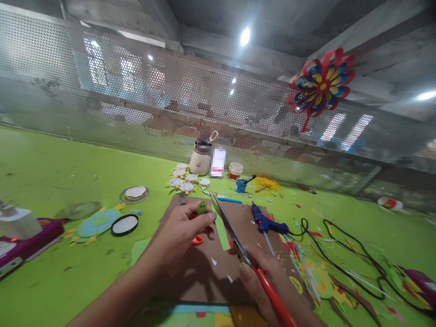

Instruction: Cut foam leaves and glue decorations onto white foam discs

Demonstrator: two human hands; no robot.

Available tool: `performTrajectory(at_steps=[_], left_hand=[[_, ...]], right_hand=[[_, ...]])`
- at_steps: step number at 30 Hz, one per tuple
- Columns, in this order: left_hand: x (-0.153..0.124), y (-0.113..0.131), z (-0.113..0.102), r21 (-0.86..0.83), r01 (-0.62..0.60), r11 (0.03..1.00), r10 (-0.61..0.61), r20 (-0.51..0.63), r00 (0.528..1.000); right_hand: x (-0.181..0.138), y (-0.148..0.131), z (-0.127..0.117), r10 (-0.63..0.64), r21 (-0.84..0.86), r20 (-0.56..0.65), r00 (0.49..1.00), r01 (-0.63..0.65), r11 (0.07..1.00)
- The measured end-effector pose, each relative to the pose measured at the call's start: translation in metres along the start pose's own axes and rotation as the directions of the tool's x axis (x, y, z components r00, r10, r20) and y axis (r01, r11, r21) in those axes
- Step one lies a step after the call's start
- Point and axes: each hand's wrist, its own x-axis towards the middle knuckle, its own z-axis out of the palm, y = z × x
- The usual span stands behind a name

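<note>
My left hand [185,225] pinches a small green paper piece [202,208] marked with two dark eye-like spots. A light green paper strip [223,232] slants down beside its fingertips, along the scissor blades; whether strip and piece are joined I cannot tell. My right hand [260,268] is closed around red-handled scissors [229,221], their blades pointing up and away. The blades look nearly together. Both hands are above a brown board [218,286] with paper scraps on it. Under my left hand shows a red loop [196,240], mostly hidden.
A blue glue gun [269,223] lies at the board's right, its black cord [354,272] looping rightward. Behind stand a pale jug [199,161], a lit phone [218,163] and a blue paint pot [240,185]. Several round paper turtles [186,187] lie left of these.
</note>
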Motion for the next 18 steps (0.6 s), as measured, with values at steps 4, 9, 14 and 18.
performTrajectory(at_steps=[4, 9, 14, 18], left_hand=[[-0.0004, -0.0011, 0.0002, -0.004, -0.008, 1.0, 0.008, -0.003, 1.0], [-0.0012, -0.0011, -0.0017, 0.021, -0.01, 1.0, 0.01, 0.002, 1.0], [-0.0001, 0.0011, -0.0004, 0.008, -0.004, 1.0, 0.004, -0.007, 1.0], [0.0003, 0.0037, 0.0009, 0.005, 0.013, 1.0, -0.013, -0.023, 1.0]], right_hand=[[-0.001, 0.0016, 0.0006, 0.032, -0.016, 0.005, 0.999, -0.032, 0.999], [-0.001, 0.0016, 0.0011, 0.041, -0.008, 0.009, 0.999, -0.041, 0.999], [-0.0001, 0.003, 0.0006, 0.038, -0.029, 0.006, 0.999, -0.038, 0.999], [-0.0001, 0.006, 0.0025, 0.041, -0.013, -0.031, 0.999, -0.041, 0.999]])
